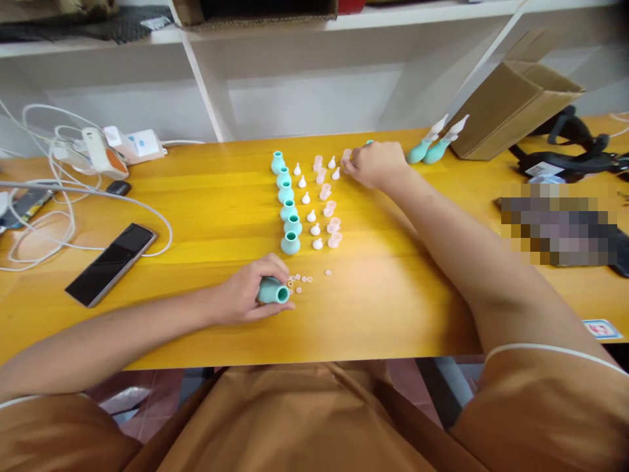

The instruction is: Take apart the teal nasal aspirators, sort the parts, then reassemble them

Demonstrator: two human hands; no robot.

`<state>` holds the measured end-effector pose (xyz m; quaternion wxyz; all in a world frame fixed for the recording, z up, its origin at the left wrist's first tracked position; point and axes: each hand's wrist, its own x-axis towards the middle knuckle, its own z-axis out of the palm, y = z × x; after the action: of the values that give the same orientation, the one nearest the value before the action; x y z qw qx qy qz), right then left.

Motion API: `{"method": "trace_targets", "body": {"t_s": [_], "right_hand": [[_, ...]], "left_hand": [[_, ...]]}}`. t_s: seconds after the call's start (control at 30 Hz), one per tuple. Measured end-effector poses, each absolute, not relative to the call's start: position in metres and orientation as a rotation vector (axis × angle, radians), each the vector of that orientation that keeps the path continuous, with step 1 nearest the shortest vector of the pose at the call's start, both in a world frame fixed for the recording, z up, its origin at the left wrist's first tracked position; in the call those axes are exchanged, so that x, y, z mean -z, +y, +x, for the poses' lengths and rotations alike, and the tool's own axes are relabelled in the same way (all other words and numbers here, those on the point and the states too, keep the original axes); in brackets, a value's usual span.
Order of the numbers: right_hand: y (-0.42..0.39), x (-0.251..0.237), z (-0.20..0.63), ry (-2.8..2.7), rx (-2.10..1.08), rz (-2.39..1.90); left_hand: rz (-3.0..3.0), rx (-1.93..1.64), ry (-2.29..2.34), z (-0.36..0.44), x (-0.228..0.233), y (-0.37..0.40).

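While our left hand [246, 285] is holding a bulb [268, 290] near the front edge of the table [403, 295], its fingers are curling over the far side and its thumb is lying along the near side, leaving the hand spread only as wide as the bulb. The bulb is tilting, its open mouth facing right. Just beside it, small rings [309, 280] and discs [297, 277] are lying loose, one disc sitting apart to the right.

Our right hand [381, 164] is resting farther back, its fingers bent and bunched. A pink cup [346, 156] is showing at its fingertips, and a bit of green is showing behind its knuckles; we are unable to tell whether the fingers are gripping either.

Beyond the left hand, six bulbs [287, 210] are standing in a line. To their right, white tips [306, 198] are forming another line, then pink cups [325, 192]. Near the box [511, 105], two tipped bulbs [436, 152] are sitting side by side. At far left, a phone [112, 264] is lying beside white cables [63, 216].
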<state>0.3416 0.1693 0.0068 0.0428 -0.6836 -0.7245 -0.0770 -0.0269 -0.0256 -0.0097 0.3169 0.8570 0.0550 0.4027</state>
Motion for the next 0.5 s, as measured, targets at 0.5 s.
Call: {"method": "trace_targets", "body": {"t_s": [0.5], "right_hand": [[0.131, -0.068, 0.317, -2.040, 0.203, -1.987]], "left_hand": [[2.179, -1.094, 0.282, -0.027, 0.017, -0.024]]}}
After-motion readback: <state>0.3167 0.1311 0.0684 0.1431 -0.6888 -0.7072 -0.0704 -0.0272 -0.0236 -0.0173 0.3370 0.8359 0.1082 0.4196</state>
